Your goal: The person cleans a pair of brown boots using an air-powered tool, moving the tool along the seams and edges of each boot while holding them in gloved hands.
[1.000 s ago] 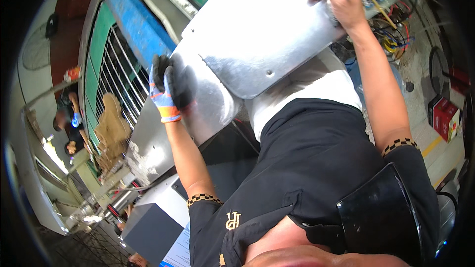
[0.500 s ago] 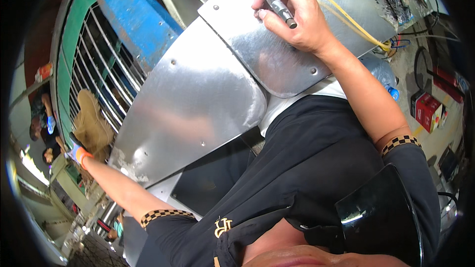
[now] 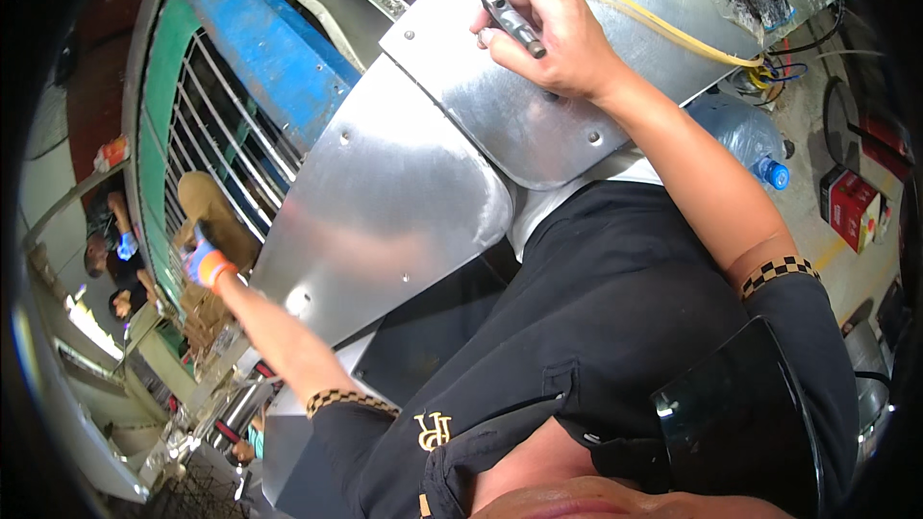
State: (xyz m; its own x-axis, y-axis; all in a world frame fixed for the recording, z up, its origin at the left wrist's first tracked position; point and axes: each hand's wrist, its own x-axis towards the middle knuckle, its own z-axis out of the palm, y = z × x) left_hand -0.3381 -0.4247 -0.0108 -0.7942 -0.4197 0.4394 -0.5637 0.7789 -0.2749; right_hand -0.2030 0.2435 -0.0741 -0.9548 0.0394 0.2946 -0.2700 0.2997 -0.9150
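Observation:
My right hand (image 3: 567,43) is up on a curved shiny metal panel (image 3: 500,115) and grips a slim metal hand tool (image 3: 507,12), its tip held against the sheet. A second, larger metal panel (image 3: 385,207) with small rivets overlaps it below. My left hand (image 3: 213,229), in a work glove with a blue and orange cuff, is stretched out to the left past that panel's edge, by the white bars of a grille (image 3: 207,149). I cannot see whether its fingers hold anything.
A blue beam (image 3: 260,38) and green frame run above the grille. A yellow cable (image 3: 663,27) crosses the upper panel toward tangled wires. A clear water bottle (image 3: 745,135) and a red box (image 3: 851,207) lie at right. Other people (image 3: 106,245) work far left.
My left hand left the lower panel's face and reached out to the left. My right hand has kept hold of the tool on the upper panel, which fills more of the view.

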